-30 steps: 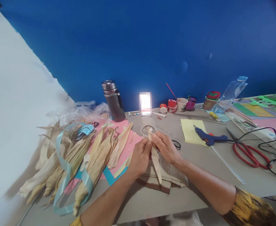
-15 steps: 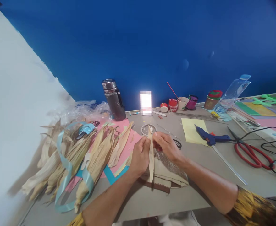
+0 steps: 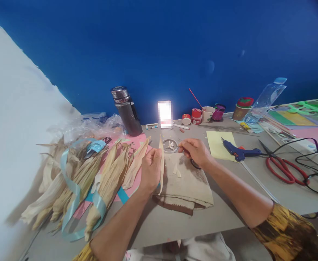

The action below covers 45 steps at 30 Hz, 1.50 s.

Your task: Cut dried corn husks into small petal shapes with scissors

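My left hand (image 3: 151, 169) is closed on a narrow, pale corn husk strip (image 3: 161, 170) that stands upright between thumb and fingers. To its right, my right hand (image 3: 195, 150) is held apart from the strip, thumb and fingertips pinched together; whatever may be between them is too small to tell. Just beyond the hands lies a tape roll (image 3: 177, 148) with small husk scraps (image 3: 171, 145) inside its ring. Beneath and between the hands is a folded beige cloth (image 3: 186, 188), with a few husk bits (image 3: 176, 170) on top. A dark ring-shaped thing (image 3: 195, 165) is partly hidden by my right hand.
Dried corn husks (image 3: 112, 177) and a light-blue ribbon (image 3: 74, 188) cover the left side. A dark flask (image 3: 128, 114) stands behind. Rightward lie a blue glue gun (image 3: 240, 151), red-handled scissors (image 3: 281, 169) and black cords. Paint pots (image 3: 196, 116) and a plastic bottle (image 3: 267, 99) line the wall.
My right hand has drawn away to the right from the husk strip. My left hand has moved slightly left with the strip, uncovering the cloth and the scraps on it.
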Each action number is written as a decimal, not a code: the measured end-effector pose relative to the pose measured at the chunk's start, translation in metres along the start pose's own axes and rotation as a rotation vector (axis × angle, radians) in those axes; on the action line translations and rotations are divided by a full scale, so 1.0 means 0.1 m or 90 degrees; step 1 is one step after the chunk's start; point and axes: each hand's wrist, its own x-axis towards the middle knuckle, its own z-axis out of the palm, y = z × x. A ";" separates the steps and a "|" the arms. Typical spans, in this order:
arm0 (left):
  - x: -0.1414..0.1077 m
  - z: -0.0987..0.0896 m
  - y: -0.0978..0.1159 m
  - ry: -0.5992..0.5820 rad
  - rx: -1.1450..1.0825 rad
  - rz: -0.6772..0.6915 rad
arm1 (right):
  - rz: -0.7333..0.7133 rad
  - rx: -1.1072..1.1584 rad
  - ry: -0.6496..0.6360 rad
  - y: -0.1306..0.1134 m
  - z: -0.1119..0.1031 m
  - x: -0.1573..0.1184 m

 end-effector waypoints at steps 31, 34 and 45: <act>-0.01 0.06 -0.04 -0.194 0.004 -0.104 | -0.089 0.033 -0.040 -0.04 0.04 -0.03; -0.03 0.05 0.02 -0.201 -0.022 -0.120 | -0.114 -0.031 -0.025 -0.05 0.07 -0.06; -0.04 0.07 0.01 -0.132 -0.012 -0.104 | -0.113 -0.030 0.045 -0.12 0.05 -0.06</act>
